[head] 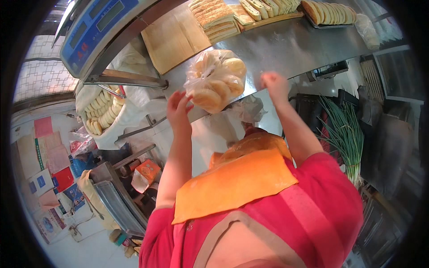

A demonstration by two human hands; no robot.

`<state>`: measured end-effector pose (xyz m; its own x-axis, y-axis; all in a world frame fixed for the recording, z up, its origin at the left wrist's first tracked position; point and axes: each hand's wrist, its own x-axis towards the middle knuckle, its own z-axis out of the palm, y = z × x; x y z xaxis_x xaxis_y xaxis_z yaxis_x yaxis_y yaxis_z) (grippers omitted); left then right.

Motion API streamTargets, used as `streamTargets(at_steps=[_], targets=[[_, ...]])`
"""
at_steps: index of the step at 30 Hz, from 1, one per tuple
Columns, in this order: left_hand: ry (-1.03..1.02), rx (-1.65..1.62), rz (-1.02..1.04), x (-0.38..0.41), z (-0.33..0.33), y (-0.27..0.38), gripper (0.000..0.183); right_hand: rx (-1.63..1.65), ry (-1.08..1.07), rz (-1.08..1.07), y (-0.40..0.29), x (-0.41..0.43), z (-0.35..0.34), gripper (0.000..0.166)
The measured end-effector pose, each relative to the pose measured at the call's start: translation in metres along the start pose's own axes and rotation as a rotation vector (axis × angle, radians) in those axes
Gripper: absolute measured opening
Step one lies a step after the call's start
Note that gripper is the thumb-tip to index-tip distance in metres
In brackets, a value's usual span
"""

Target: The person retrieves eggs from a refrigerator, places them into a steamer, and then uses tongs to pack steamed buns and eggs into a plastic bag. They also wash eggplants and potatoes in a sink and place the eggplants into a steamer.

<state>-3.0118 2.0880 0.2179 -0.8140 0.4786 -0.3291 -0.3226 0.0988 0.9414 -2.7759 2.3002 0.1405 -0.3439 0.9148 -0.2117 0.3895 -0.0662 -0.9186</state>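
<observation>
A tied clear plastic bag (207,72) of round flatbreads (207,97) sits at the near edge of the steel counter (274,43). At the bag's lower left is my left hand (178,109), fingers apart, the fingertips at its side; whether they touch the plastic is hard to tell. To the right of the bag, with a gap between, my right hand (275,86) hovers by the counter edge. Its fingers are curled in and blurred, and I see nothing in them.
Stacked flatbreads (214,16), sliced bread pieces (268,8) and a tray of round breads (328,13) line the counter's far side. Brown paper (177,40) lies left of them. A blue scale (97,30) overhangs the upper left, above a cloth-lined basket (125,124). Scallions (345,134) stand at right.
</observation>
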Motion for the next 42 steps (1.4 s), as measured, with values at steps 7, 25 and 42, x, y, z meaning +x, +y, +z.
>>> streamTargets(at_steps=[7,25,42], targets=[[-0.059,0.224,-0.301,-0.107,-0.098,-0.064,0.032,-0.793,-0.176,-0.045,0.202,-0.072,0.104,0.026],[-0.661,-0.101,0.007,-0.213,-0.154,0.015,0.021,-0.182,-0.71,-0.46,-0.182,-0.261,0.021,0.028],[-0.388,0.001,-0.012,-0.187,-0.089,0.033,0.028,0.14,-0.908,-0.455,-0.149,-0.227,0.046,0.014]])
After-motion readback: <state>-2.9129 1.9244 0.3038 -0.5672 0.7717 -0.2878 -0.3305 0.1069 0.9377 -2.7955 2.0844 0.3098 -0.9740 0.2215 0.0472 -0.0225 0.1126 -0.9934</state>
